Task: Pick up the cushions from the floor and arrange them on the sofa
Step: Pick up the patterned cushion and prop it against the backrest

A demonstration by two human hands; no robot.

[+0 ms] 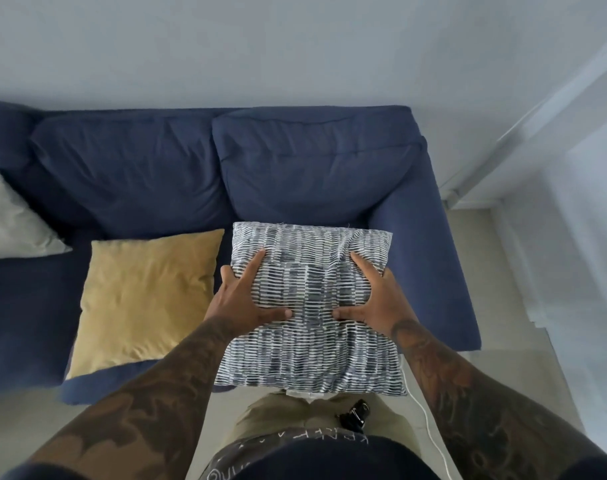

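So the person is standing right at the front of the dark blue sofa (pixel 329 174), both arms stretched out over the patterned cushion (pixel 309 306), the one with grey and white dashes. The left hand (pixel 246 299) sits on its left side and the right hand (pixel 367 299) on its right side. Each grip is spread wide, fingers splayed and palms flat against the top face of the fabric, thumbs pointing in toward each other near the middle. It's more a press or clasp from both sides than a closed fist, and whether the outer fingers curl under the edges I honestly can't tell from here.

The cushion itself is at the right end of the seat, just beside the armrest, its far edge up near the back cushion and its near edge sticking out past the front of the seat toward the person's legs. Can't tell if it's fully resting or partly held up.

Right next to it on the left lies a mustard yellow cushion (pixel 142 299), flat on the seat, a narrow strip of blue between the two. Further left a white cushion (pixel 14 220) leans at the sofa's far side, well apart from the hands.
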